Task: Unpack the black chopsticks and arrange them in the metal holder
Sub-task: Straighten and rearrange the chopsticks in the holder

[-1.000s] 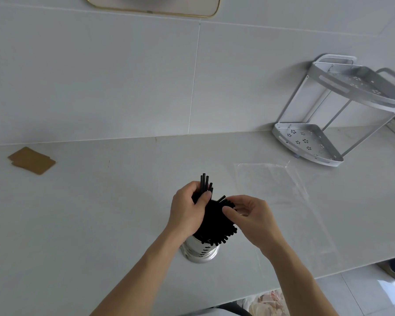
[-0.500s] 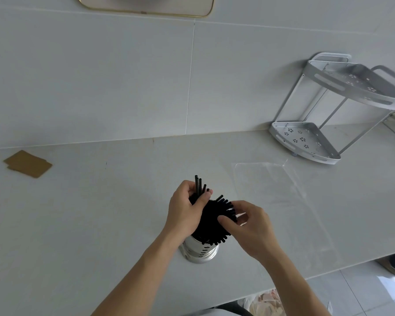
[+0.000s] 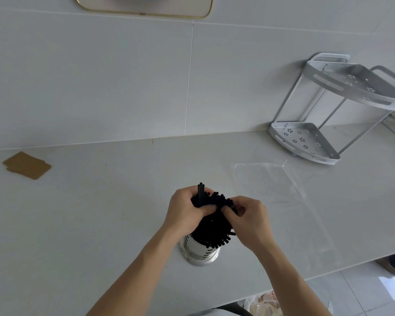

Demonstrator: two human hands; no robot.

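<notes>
A bundle of black chopsticks (image 3: 213, 226) stands in the perforated metal holder (image 3: 200, 253) on the white counter, their tops fanned out above the rim. My left hand (image 3: 185, 209) wraps the left side of the bundle, thumb across it; a few sticks poke up above its fingers. My right hand (image 3: 246, 218) pinches the chopstick tops from the right. The two hands nearly touch over the bundle.
A clear plastic bag (image 3: 276, 190) lies flat right of the holder. A two-tier metal corner rack (image 3: 324, 124) stands at the back right against the tiled wall. Brown cards (image 3: 26, 165) lie far left. The counter's front edge runs just below the holder.
My right hand has closed in from the right onto the chopstick tops, meeting my left hand. The sticks that stuck up above my left hand sit lower.
</notes>
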